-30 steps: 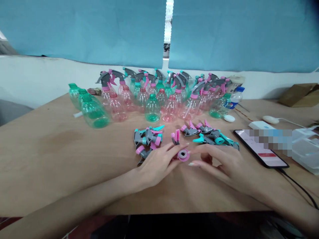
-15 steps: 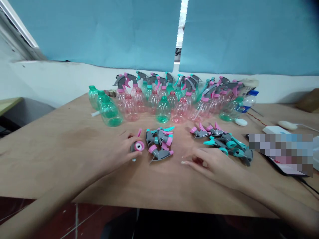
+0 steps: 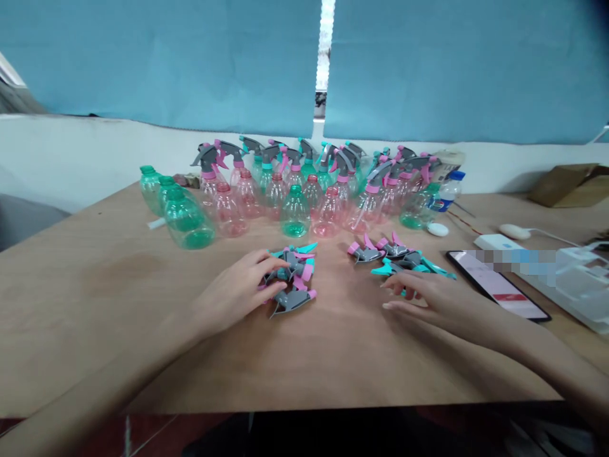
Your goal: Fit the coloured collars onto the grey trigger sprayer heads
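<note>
Left hand (image 3: 240, 284) at left spray-head pile (image 3: 294, 299)

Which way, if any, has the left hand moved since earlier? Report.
Yes, leftward: the left hand earlier reached right of the central green bottle, but now reaches only about its left edge.

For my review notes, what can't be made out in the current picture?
All in the head view:
1. Left spray heads: partly hidden by the left hand; whether it grips one is unclear.
2. Right spray heads: partly hidden by the right hand.
3. Rear bottles: bases hidden by front bottles.
4. Phone: screen partly pixelated.
5. Brown box: cut off by the right edge.
</note>
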Motion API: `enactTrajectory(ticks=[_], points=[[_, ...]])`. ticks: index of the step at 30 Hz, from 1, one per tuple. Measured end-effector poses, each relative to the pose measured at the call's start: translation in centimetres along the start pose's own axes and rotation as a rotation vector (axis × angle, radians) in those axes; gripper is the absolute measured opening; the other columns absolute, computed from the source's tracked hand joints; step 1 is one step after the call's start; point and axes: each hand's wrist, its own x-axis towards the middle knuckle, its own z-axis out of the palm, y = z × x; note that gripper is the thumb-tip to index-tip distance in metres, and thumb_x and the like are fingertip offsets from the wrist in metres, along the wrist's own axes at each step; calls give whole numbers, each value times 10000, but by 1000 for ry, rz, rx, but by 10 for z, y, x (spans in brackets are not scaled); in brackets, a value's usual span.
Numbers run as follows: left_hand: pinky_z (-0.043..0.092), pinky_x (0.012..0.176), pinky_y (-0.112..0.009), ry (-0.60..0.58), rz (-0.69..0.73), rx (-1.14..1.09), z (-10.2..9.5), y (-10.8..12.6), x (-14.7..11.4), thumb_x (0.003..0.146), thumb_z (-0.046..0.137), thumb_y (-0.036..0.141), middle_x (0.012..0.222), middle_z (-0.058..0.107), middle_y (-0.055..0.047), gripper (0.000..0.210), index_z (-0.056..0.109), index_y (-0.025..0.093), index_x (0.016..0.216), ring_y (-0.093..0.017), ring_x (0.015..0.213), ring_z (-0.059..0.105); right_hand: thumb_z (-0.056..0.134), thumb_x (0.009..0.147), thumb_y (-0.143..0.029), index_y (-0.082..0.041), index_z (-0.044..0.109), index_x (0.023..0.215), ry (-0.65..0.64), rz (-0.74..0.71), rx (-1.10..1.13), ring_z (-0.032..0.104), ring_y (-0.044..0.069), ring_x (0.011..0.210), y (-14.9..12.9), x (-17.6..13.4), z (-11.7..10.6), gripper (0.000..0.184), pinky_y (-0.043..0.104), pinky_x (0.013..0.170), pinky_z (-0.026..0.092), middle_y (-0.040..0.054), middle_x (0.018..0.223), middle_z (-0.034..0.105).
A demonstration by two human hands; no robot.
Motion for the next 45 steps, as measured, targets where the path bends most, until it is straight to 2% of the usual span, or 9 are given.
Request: enactTrajectory(ticks=[5,10,18,23,28,32,37,43,45], points=[[435,795,-315,-63,85,22,2,35,46,927,432,350,1080,556,-55,279,569,237,1142,-216,977,556,474,886,-484,-240,608,1046,54,-6,-55,630,219,881,29,-15,2,322,367,748,490,58,999,648],[432,777,-324,-128,221,162,23,62,107,885,519,244,1106,550,-110,314,524,158,1187,-253,983,550,489,890,-434,-231,610,1019,129,-48,-97,609,226,928,36,-15,3,269,391,804,483,71,1030,617],[423,815,-292,-186,281,170,54,70,164,792,632,148,1207,530,-117,382,528,166,1160,-249,1075,522,504,903,-314,-207,599,1057,313,-150,-104,566,248,1034,41,11,9,211,419,845,483,102,1111,597],[425,780,-312,-181,279,169,59,65,163,809,585,97,1107,592,-134,272,555,120,1078,-261,1001,562,518,881,-463,-131,489,1283,270,-206,-181,464,303,1208,50,32,36,522,472,964,422,182,1301,508],[432,741,-298,-126,283,94,53,54,155,823,610,206,1017,620,-86,232,562,144,1042,-227,901,592,471,907,-461,-140,510,1274,321,-146,-199,434,296,1239,50,36,56,489,474,1023,363,161,1305,526],[444,749,-283,-10,258,4,33,55,145,832,611,299,1027,610,-42,285,534,183,1080,-186,870,598,475,906,-458,-156,539,1245,365,-118,-202,446,286,1229,50,36,61,459,460,1017,372,147,1296,543],[449,757,-283,152,242,-133,15,75,118,793,644,202,1013,594,-14,231,581,208,1015,-153,814,592,468,909,-457,-159,548,1238,362,-105,-216,450,286,1221,50,37,61,451,449,1021,367,133,1302,543],[452,810,-318,22,192,-242,53,86,80,750,698,160,983,579,-23,263,605,203,992,-198,928,555,471,912,-444,-164,542,1241,339,-117,-233,459,284,1212,51,36,59,438,453,1004,381,129,1291,551],[443,847,-323,54,186,-277,67,84,72,776,668,125,1015,564,-26,241,604,209,994,-197,973,537,486,906,-439,-167,551,1226,313,-131,-240,480,281,1191,51,38,54,425,450,978,405,124,1279,561]])
